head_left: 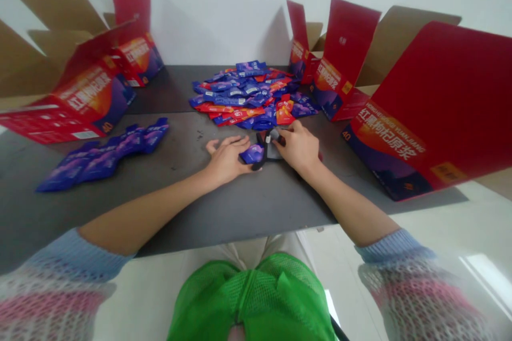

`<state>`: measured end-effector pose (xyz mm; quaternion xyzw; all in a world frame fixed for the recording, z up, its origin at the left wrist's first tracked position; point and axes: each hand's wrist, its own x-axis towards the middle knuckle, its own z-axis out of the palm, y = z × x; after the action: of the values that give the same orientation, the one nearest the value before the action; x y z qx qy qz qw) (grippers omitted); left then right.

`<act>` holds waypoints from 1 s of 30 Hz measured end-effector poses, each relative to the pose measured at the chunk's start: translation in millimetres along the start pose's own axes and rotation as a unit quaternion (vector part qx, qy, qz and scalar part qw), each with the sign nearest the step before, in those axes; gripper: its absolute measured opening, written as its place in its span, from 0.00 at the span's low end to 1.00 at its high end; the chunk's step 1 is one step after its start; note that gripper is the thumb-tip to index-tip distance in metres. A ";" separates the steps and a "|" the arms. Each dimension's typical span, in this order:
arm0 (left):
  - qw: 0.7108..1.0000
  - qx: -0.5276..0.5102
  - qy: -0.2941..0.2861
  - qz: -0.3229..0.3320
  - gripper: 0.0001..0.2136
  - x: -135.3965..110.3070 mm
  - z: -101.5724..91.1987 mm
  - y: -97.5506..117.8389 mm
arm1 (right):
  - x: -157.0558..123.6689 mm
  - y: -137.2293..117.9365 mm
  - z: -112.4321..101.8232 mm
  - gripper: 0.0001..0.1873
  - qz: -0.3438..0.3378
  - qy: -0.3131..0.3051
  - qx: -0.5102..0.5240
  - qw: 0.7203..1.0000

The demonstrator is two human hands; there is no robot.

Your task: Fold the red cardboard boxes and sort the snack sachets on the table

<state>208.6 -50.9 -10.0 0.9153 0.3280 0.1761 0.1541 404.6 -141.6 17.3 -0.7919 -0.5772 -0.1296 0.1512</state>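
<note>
Sachet between two hands

Sachet (251,154): on table (192,218), immediately right of left hand (230,159), the nearer; long axis obscured. Left thumb and fingers parted around it, pressure indeterminable. Right hand (300,146): pinching dark tool (276,135). Red cartons (330,77): two left, three right, open; contents unseen.

My left hand (227,161) lies spread on the dark table (224,213), its fingers beside a purple sachet (250,154). My right hand (300,146) grips the grey end of a black tool (265,150) just right of that sachet. Beyond my hands sits a heap (248,96) of purple and red sachets. To my left, more purple sachets lie overlapping in a row (104,157), near two open red boxes (90,98). Three more open boxes (416,112) stand to my right. I wear a green vest (252,298).
</note>
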 end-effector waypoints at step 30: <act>0.999 0.006 -0.039 0.023 0.38 1.1 -5.4 2.6 | 11.9 27.3 -5.9 0.19 -0.173 -0.087 0.098 0.976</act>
<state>208.5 -51.2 -4.0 0.9297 0.3015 0.1416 0.1572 433.9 -141.4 24.8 -0.6697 -0.7262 -0.0273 0.1527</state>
